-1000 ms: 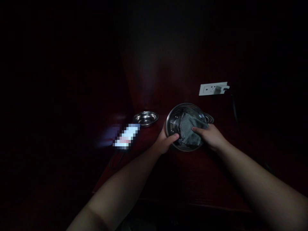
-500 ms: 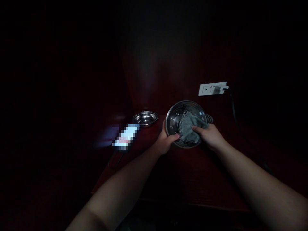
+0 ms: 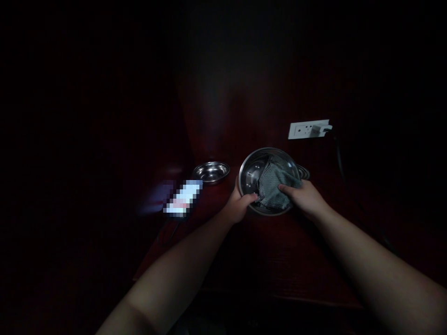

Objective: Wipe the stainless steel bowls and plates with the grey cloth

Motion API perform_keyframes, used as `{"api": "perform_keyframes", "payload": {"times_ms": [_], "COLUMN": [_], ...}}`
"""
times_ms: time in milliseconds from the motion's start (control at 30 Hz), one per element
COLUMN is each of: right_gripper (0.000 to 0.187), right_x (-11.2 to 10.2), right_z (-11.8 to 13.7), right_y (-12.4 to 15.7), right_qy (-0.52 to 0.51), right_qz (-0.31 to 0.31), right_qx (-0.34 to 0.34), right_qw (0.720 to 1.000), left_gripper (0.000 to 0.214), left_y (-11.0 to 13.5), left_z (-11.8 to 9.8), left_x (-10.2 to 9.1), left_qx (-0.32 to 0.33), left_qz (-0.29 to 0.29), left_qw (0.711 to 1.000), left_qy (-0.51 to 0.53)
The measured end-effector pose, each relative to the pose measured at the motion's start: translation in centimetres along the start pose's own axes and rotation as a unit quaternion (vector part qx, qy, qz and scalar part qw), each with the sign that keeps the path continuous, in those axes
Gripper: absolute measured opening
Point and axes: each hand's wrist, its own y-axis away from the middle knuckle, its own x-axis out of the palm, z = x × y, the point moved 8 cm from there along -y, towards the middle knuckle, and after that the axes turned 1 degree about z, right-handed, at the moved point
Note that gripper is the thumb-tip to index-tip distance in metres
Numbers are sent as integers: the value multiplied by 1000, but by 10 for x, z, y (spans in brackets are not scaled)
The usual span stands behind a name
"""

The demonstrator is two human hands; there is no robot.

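A steel bowl (image 3: 252, 173) is tilted toward me above a dark red wooden table (image 3: 279, 260). My left hand (image 3: 239, 205) grips its near left rim, thumb over the edge. My right hand (image 3: 305, 197) is closed on a grey cloth (image 3: 272, 186) and presses it inside the bowl's right half. Behind the bowl, the rim of another steel dish (image 3: 304, 171) shows at its right.
A smaller steel dish (image 3: 211, 171) lies on the table to the left. A lit phone (image 3: 183, 197) with a cable lies left of it. A white wall socket (image 3: 309, 129) with a plug and dark cord sits behind. The room is very dark.
The bowl and cloth shifted slightly up and to the left; my hands kept their hold.
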Motion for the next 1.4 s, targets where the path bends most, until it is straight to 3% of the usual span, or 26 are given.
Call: {"api": "perform_keyframes", "payload": {"times_ms": [167, 467, 1000, 1400], "right_gripper": [40, 34, 36, 29], "right_x": [-1, -2, 0, 4], "right_z": [0, -3, -4, 0], "right_y": [-2, 0, -1, 3], "right_qy": [18, 9, 11, 4], "right_qz": [-3, -11, 0, 18], "right_qx": [-14, 26, 25, 27], "right_qw": [1000, 1000, 1000, 999], "left_gripper": [66, 66, 63, 68], "left_y": [0, -1, -1, -1], "left_z": [2, 1, -5, -17], "left_x": [0, -1, -2, -1], "left_qx": [0, -1, -6, 36], "left_qz": [1, -2, -23, -5], "left_qw": [1000, 1000, 1000, 999], "left_qy": [3, 4, 7, -10]}}
